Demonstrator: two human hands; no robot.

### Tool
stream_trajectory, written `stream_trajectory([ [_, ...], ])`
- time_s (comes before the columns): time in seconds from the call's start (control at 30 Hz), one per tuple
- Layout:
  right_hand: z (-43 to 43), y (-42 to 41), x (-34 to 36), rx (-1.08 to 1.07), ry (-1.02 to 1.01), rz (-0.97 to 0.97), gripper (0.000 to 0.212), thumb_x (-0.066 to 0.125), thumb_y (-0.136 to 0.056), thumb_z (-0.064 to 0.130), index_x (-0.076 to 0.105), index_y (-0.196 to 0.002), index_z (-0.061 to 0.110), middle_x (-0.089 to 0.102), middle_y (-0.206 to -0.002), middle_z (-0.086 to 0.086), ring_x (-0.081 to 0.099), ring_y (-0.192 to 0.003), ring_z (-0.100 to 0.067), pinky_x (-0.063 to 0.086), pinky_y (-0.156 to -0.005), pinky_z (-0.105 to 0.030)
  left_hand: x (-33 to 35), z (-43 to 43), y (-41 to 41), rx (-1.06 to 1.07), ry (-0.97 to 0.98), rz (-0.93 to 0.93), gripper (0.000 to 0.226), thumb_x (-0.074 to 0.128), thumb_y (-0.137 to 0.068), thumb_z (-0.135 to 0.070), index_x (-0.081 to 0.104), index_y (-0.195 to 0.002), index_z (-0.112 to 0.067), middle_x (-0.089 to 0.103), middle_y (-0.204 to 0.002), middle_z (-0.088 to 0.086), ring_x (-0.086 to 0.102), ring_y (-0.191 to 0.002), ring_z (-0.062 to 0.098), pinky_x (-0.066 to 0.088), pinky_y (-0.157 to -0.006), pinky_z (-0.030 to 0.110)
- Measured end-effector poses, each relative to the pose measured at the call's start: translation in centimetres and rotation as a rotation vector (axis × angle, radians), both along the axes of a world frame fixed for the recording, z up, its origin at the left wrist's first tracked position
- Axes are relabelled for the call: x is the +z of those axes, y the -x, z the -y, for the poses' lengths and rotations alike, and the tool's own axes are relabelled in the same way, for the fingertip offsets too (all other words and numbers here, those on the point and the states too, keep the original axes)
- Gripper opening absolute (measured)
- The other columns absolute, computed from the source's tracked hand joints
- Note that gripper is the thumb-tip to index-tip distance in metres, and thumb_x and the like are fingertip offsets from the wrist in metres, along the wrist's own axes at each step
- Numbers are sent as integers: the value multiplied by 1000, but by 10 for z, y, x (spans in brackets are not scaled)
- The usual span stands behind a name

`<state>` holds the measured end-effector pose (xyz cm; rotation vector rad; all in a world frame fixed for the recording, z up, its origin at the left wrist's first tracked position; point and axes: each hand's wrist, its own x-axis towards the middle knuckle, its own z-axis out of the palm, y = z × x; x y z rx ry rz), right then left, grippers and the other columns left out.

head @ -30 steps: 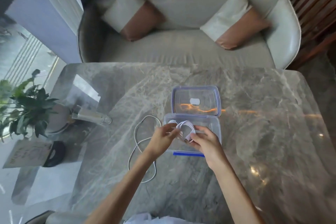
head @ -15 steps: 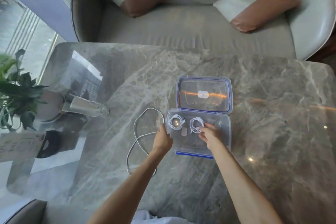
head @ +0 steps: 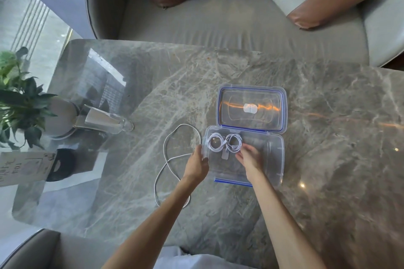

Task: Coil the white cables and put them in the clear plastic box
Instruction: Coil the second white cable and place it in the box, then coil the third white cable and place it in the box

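Observation:
The clear plastic box (head: 272, 160) lies open on the marble table, its blue-rimmed lid (head: 251, 108) flat behind it. Two coiled white cables sit side by side in the box's far left corner: one coil (head: 214, 143) on the left, the other coil (head: 234, 142) beside it. My right hand (head: 248, 157) is inside the box, fingertips just short of the right coil, holding nothing. My left hand (head: 196, 162) rests against the box's left wall. A loose white cable (head: 172, 155) lies uncoiled on the table left of the box, partly under my left forearm.
A clear bottle (head: 109, 121) lies on its side at the table's left. Beside it stand a potted plant (head: 24, 102) and a card with a black object (head: 61, 165). A grey sofa (head: 229, 15) with cushions runs behind the table.
Both hands lowered the second coil into the box beside the first. My right hand let it go; my left hand moved to the box's left wall. The camera tilted down.

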<state>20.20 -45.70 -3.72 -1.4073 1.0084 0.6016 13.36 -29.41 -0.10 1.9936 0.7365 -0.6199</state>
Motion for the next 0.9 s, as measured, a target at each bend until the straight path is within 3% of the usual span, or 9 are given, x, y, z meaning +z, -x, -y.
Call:
stream_trajectory([
  [0.07,-1,1,10,57,20,4,34,55,-101,5,53,-133,-8,63,-119,-23,61,-105,-29,49,-104,-44,2,-3,-1,-21,26,5,49,51,-96,-9,38,-144,-7,62,-127,22,59,-114,40,47,-95,43],
  [0.17,-5,7,33,316,445,163,30,53,-100,12,60,-128,4,66,-125,-15,64,-110,-27,49,-101,-42,7,-15,3,35,51,19,51,49,-102,-24,38,-148,-8,64,-127,17,62,-115,33,47,-96,38],
  [0.23,-22,16,57,387,643,449,23,54,-98,10,67,-117,10,70,-116,-10,66,-104,-25,49,-91,-30,11,-33,13,182,-44,70,34,49,-101,-23,54,-132,-9,69,-112,15,66,-100,31,46,-81,31],
  [0.3,-54,28,78,492,587,712,17,56,-95,5,69,-105,10,73,-106,-6,65,-95,-18,44,-82,-19,10,-59,32,321,-171,79,17,46,-100,-19,59,-100,-9,68,-94,14,64,-87,34,38,-69,31],
  [0.37,-92,46,84,796,477,834,16,58,-94,2,71,-102,7,74,-101,-8,67,-93,-21,48,-82,-26,4,-84,56,372,-250,1,19,43,-98,-17,53,-86,-6,66,-88,19,63,-87,39,36,-66,35],
  [0.47,-142,73,68,1298,484,731,24,52,-97,7,66,-117,7,67,-117,-13,65,-107,-32,48,-90,-39,-7,-107,89,338,-289,-150,19,45,-97,-14,56,-97,1,65,-102,25,61,-99,42,45,-79,43],
  [0.6,-178,90,35,1590,656,310,32,50,-102,22,56,-128,5,59,-134,-17,56,-127,-33,42,-102,-39,-19,-116,108,136,-234,-330,36,50,-97,-30,51,-117,-1,57,-123,24,56,-117,42,45,-95,46],
  [0.77,-180,116,10,1541,822,81,44,53,-99,4,38,-140,2,51,-144,-20,54,-132,-31,43,-106,-36,-22,-115,120,13,-243,-352,29,48,-94,-15,44,-121,-6,53,-124,20,59,-113,44,47,-89,48],
  [0.9,-163,131,12,1414,755,67,36,57,-95,6,51,-131,5,57,-137,-18,59,-125,-34,46,-101,-38,-18,-127,127,50,-182,-241,23,43,-92,-3,46,-114,4,56,-121,27,57,-110,44,43,-88,50],
])
